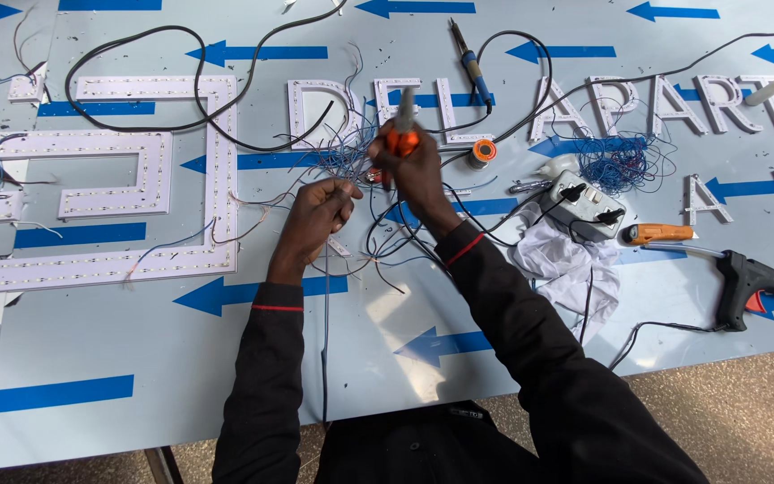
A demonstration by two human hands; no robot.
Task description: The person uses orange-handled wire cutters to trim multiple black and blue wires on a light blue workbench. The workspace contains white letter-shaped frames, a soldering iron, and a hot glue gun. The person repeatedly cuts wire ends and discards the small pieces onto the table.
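My left hand [320,213] pinches thin blue and grey wires [344,157] that rise toward my right hand. My right hand [416,170] grips an orange-handled cutting tool [403,125], jaws pointing up and away from me, at the wire ends. Both hands hover over a tangle of loose wires [387,237] on the pale blue sheet [136,341] printed with darker blue arrows. One long thin wire [325,341] hangs down from my left hand toward the table's near edge.
Large white sign letters studded with small lights [109,175] lie left and along the back. A soldering iron [469,58], solder spool [482,152], power strip [582,204], white cloth [566,264], orange-handled knife [656,234] and black glue gun [750,285] lie right.
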